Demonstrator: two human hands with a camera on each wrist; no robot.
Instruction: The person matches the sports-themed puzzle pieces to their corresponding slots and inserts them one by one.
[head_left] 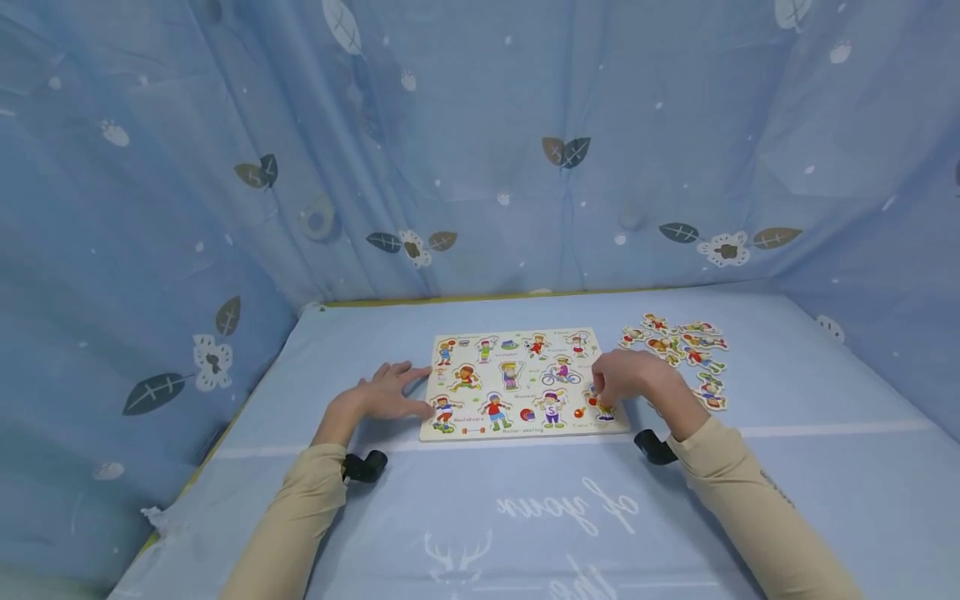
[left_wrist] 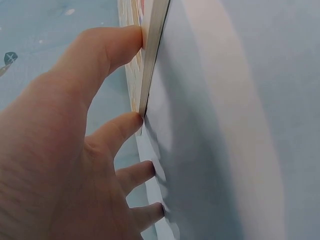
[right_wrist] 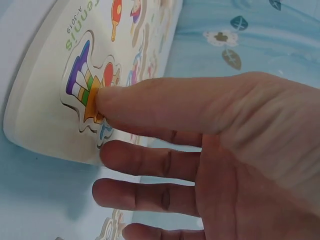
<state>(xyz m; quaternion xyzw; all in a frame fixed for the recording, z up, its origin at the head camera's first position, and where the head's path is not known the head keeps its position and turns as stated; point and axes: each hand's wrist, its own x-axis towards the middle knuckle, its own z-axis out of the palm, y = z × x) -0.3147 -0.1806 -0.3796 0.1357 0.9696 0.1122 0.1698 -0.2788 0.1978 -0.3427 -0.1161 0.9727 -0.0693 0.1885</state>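
A wooden puzzle board point(head_left: 517, 379) printed with sports figures lies flat in the middle of the blue-covered table. My left hand point(head_left: 386, 392) lies flat at the board's left side, fingers spread. In the left wrist view the thumb of that left hand point(left_wrist: 65, 150) touches the board's edge point(left_wrist: 152, 50) and the fingertips rest on the cloth. My right hand point(head_left: 630, 377) is over the board's near right corner. In the right wrist view one fingertip of that right hand point(right_wrist: 210, 140) presses a table-tennis figure piece point(right_wrist: 82, 85) beside its red knob. The other fingers stay straight and off the board point(right_wrist: 45, 75).
Several loose figure pieces point(head_left: 682, 350) lie on the cloth to the right of the board. Blue leaf-print curtains point(head_left: 480, 150) close in the table at the back and both sides. Black wrist cameras point(head_left: 365, 465) point(head_left: 654, 446) sit under both forearms.
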